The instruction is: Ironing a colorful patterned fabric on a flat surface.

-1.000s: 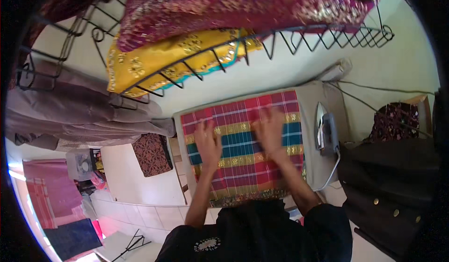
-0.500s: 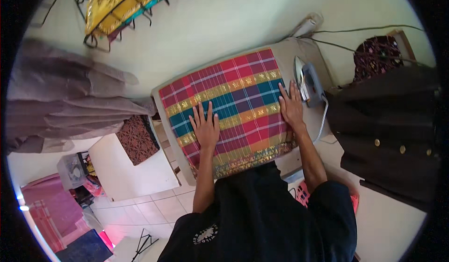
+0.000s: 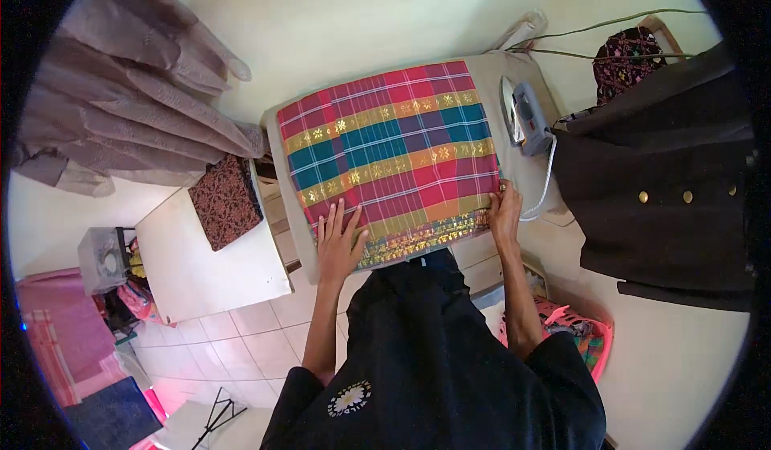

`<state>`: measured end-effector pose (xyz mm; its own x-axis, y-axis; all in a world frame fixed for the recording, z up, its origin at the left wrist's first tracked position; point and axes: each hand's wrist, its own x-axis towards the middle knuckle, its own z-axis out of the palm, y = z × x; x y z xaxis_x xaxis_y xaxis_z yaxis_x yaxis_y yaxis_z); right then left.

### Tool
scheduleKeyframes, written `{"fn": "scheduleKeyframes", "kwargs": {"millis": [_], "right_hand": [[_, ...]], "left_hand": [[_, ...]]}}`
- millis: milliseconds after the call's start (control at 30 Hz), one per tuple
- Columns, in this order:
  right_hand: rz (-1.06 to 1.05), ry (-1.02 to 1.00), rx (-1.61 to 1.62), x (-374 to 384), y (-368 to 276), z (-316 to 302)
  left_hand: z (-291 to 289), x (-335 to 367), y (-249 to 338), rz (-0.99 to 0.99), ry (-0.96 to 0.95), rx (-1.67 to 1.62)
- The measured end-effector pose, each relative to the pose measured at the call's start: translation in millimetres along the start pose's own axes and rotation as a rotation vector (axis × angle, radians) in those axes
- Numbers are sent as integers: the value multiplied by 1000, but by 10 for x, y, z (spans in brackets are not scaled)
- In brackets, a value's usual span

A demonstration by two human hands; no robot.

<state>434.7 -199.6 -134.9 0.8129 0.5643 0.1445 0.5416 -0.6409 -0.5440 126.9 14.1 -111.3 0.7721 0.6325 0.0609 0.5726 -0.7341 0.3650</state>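
Two hands at the near edge of a checked cloth laid over a padded bench.
The left hand [image 3: 339, 245] lies open, fingers spread, pressing on the cloth's near left part and gripping nothing; the right hand [image 3: 504, 213] has its fingers bent at the near right corner, though whether they pinch the fabric I cannot tell. The checked cloth [image 3: 393, 141], red, green and gold, covers most of the padded bench [image 3: 491, 69]. Just beside its right edge sits a grey iron [image 3: 522, 117] with a pale cord [image 3: 548, 177]. Farther right hangs a dark jacket [image 3: 626, 161]; to the left, a patterned cloth [image 3: 227, 201] lies on a white table [image 3: 209, 265].
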Motion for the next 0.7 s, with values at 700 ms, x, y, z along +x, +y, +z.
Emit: {"fn": "scheduleKeyframes", "kwargs": {"millis": [700], "right_hand": [[-407,33,-298,548,-114,453]], "left_hand": [[413,651,205,82,184,-18]]}}
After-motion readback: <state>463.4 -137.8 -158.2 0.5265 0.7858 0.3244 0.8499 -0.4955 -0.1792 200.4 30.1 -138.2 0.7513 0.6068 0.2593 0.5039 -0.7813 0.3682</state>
